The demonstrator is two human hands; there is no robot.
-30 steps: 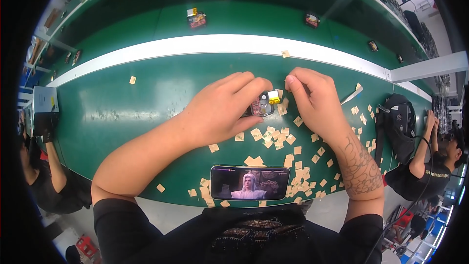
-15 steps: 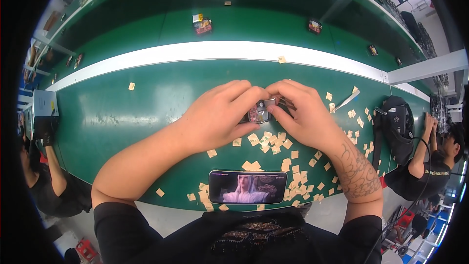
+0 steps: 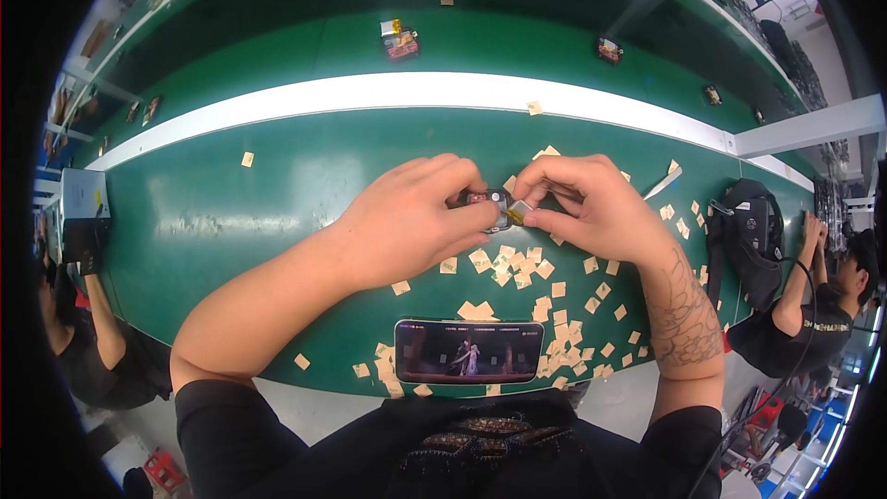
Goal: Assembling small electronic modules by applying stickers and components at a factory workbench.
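Observation:
Above the green bench, my left hand (image 3: 407, 212) is closed around a small black electronic unit (image 3: 496, 197) with a red circuit board. Its fingers cover much of the casing. Pinched between thumb and fingers of my right hand (image 3: 596, 208) is a small silver pouch battery (image 3: 523, 209) with yellow tape, right beside the unit. Whether the battery is joined to the unit by wires, I cannot tell. Scattered below and to the right of my hands lie many small cream paper squares (image 3: 514, 264).
A phone (image 3: 469, 352) playing a video stands at the near edge. Beyond a white rail (image 3: 407, 90), circuit units (image 3: 400, 42) rest on a green belt. A black bag (image 3: 750, 231) sits at right, a white box (image 3: 85, 212) at left. People work on both sides.
My right hand has drawn slightly right and down with the battery, showing more of it beside the unit. The units beyond the rail have shifted right. The phone's picture has changed.

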